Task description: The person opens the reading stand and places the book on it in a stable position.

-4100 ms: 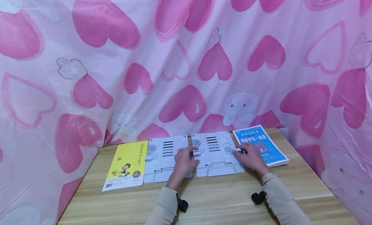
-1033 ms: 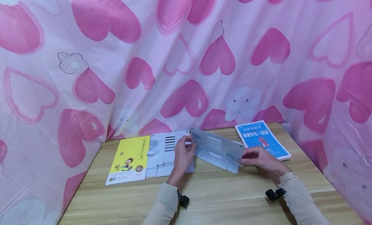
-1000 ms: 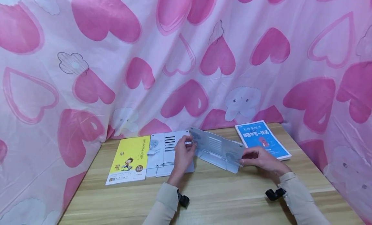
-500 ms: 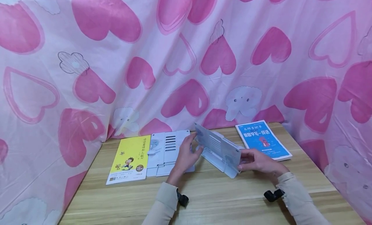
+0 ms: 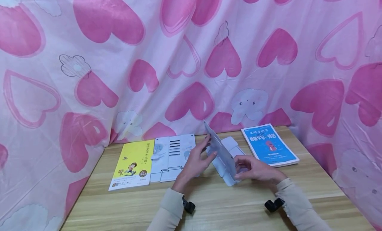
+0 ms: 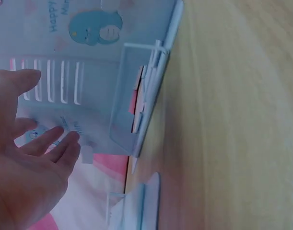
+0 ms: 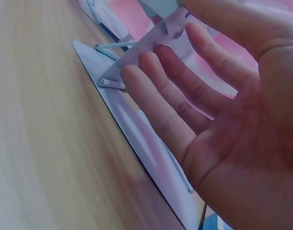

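A pale blue folding book stand [image 5: 224,155] has its panel raised steeply over its base [image 5: 220,167], turned nearly edge-on in the head view. Slots and a blue cartoon animal [image 6: 95,28] show on the panel in the left wrist view. My right hand [image 5: 257,168] pinches the panel's near edge, thumb in front and index finger behind; its other fingers are spread in the right wrist view. At the far edge, my left hand [image 5: 194,160] is held with loosely bent fingers, thumb apart, close to the panel's face. Hinged support arms [image 7: 110,84] show low on the stand.
A second book stand [image 5: 162,148] lies flat left of the hands, beside a yellow book [image 5: 131,164]. At the back right lies a blue book [image 5: 270,144]. The wooden table [image 5: 215,207] ends at a pink heart-patterned curtain [image 5: 191,101].
The stand lay flat at first; its panel has since been raised. Over the last second both hands have turned it further, from facing forward to nearly edge-on, the right hand moving inward.
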Available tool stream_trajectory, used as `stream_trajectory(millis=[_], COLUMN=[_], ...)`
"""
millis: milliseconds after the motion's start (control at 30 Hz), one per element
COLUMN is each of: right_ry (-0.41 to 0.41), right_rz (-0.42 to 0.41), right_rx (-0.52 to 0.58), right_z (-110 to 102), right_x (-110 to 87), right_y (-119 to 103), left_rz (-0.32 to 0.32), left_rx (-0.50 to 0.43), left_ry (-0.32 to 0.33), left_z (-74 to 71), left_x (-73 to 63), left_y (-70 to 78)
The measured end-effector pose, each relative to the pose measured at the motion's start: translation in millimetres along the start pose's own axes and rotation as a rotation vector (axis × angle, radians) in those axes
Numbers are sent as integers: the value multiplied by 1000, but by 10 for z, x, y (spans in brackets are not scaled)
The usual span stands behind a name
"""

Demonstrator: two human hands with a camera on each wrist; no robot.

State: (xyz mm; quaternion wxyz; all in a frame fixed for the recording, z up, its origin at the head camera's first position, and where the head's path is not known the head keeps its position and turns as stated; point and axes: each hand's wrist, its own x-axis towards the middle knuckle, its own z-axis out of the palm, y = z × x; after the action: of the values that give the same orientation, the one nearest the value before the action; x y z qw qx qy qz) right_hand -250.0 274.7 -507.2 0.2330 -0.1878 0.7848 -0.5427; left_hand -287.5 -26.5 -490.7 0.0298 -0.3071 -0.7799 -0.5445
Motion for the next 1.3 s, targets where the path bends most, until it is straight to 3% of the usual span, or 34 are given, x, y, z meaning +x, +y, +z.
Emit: stream_trajectory(millis=[200,400,667,833,1000,1100,1300], right_ry=[-32,-7,64,148,356,440,432], right_rz=[-56,-84,-133,-85,12,60,120], right_rx=[2,-5,-56,-109,-232,-312,-410], right_z=[91,214,355,367,296,247,194], right_x=[59,115,188,204,206,194,187], right_y=[-16,-53,-109,-105,-65,-37,10], left_rz=[9,64,55,26,0,-7,3], left_rx=[-71,-128,-80,-43,-22,-21,-40], left_ry=[36,71,39,22,15,3,-8], left_z=[-9,-41,-112,-138,-143,-146,-193], left_x=[2,2,-41,-48,-51,-63,-63], left_y=[118,261,439,466,468,463,429])
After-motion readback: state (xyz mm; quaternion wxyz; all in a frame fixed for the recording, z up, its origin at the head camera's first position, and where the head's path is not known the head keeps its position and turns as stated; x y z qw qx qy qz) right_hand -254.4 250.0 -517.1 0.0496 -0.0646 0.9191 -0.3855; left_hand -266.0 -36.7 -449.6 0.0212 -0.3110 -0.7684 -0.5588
